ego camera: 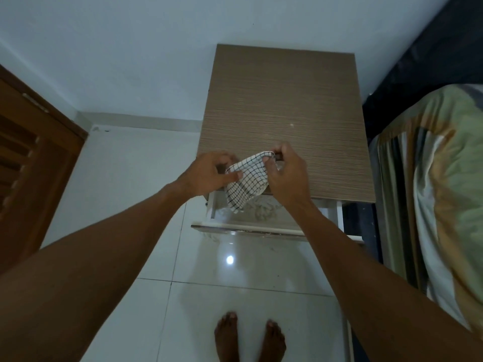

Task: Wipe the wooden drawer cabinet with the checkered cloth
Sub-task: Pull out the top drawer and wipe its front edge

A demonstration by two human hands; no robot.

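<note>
The wooden drawer cabinet (285, 105) stands against the wall, its brown grained top seen from above. Its top drawer (251, 227) is pulled out toward me, white inside. A white checkered cloth (247, 182) with dark lines hangs over the cabinet's front edge, held between both hands. My left hand (209, 173) pinches its left edge. My right hand (283, 173) grips its upper right corner. The lower part of the cloth dangles above the open drawer.
A bed with a patterned cover (441, 192) runs along the right side, close to the cabinet. A brown wooden door (28, 152) is at the left. My bare feet (249, 338) stand on glossy white floor tiles (130, 192) in front of the drawer.
</note>
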